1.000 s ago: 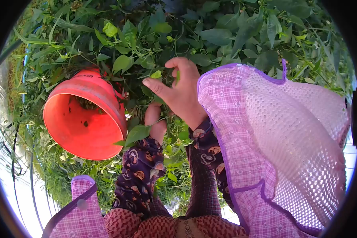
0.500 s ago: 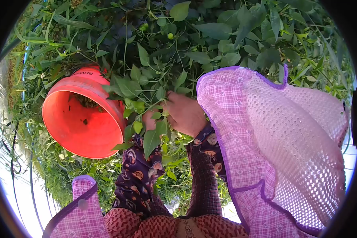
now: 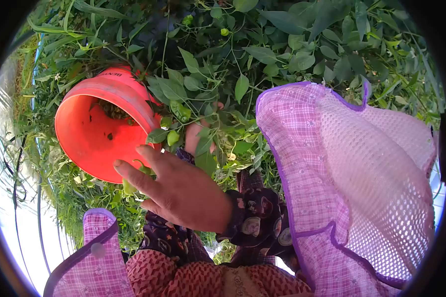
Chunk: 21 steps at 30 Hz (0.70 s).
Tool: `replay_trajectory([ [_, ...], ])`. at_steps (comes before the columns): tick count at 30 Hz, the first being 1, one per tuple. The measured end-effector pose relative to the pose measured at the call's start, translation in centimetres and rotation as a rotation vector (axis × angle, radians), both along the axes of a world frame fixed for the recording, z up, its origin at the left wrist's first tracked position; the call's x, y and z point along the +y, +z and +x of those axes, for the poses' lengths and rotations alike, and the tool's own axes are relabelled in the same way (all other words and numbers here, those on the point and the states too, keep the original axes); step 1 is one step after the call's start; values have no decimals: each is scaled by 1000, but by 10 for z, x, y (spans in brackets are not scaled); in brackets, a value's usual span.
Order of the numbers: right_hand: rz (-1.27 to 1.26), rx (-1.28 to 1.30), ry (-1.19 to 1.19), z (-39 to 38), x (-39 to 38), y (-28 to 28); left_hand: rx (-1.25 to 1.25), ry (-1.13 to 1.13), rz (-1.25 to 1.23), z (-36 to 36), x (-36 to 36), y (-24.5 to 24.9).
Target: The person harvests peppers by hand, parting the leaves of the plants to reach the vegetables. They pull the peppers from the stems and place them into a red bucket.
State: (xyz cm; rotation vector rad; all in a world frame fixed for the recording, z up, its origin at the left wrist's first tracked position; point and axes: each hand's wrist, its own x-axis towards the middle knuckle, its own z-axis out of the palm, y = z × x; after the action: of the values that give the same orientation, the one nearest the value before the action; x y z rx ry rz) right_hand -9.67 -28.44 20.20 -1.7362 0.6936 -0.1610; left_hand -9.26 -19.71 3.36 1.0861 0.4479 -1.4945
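Observation:
My right hand (image 3: 178, 190) is in front of the red bucket's (image 3: 104, 143) lower right rim. A light green pepper (image 3: 129, 187) shows under its fingers, stem up; the grip itself is partly hidden. My left hand (image 3: 195, 137) is among the leaves right of the bucket, mostly covered by them, so its fingers cannot be made out. Close to it, green peppers (image 3: 181, 112) and a paler pepper (image 3: 173, 137) hang on the plant. The bucket lies tilted with its mouth toward me, and dark bits of debris stick inside.
Dense pepper foliage (image 3: 277, 54) fills the top and surrounds the bucket. A purple checked cloth with pink mesh (image 3: 362, 183) hangs across the right side, and another checked flap (image 3: 101, 252) is at lower left. Thin dark lines (image 3: 39, 208) run along the left edge.
My right hand has come out of the foliage and moved down and left to the bucket's rim, with a green pepper now showing at its fingers. My left hand stays among the leaves.

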Motion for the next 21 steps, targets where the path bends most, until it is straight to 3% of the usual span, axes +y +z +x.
replay_trajectory([
  [3, -147, 80, 72, 8, -16, -22, 129, 112, -168, 4, -2, 11],
  [5, -374, 436, 74, -3, -32, -45, 119, 145, -178, 2, -5, 12],
  [12, -293, 546, 181, -28, -27, -79, 187, 319, -241, -12, 0, 4],
  [14, 82, 328, -174, -46, -32, -83, 233, 395, -298, -15, -3, 4],
  [15, 79, 336, -177, -55, -29, -87, 270, 442, -330, -15, -5, 1],
  [17, 688, 192, -589, -65, -23, -87, 355, 524, -403, -11, -5, 1],
  [18, 564, 279, -546, -66, -26, -80, 357, 523, -403, -9, -2, 0],
  [19, 564, 280, -549, -67, -24, -78, 23, 245, -412, -3, 5, -1],
  [21, 238, 253, -425, -70, -16, -73, -632, -328, -391, 4, 17, -2],
])
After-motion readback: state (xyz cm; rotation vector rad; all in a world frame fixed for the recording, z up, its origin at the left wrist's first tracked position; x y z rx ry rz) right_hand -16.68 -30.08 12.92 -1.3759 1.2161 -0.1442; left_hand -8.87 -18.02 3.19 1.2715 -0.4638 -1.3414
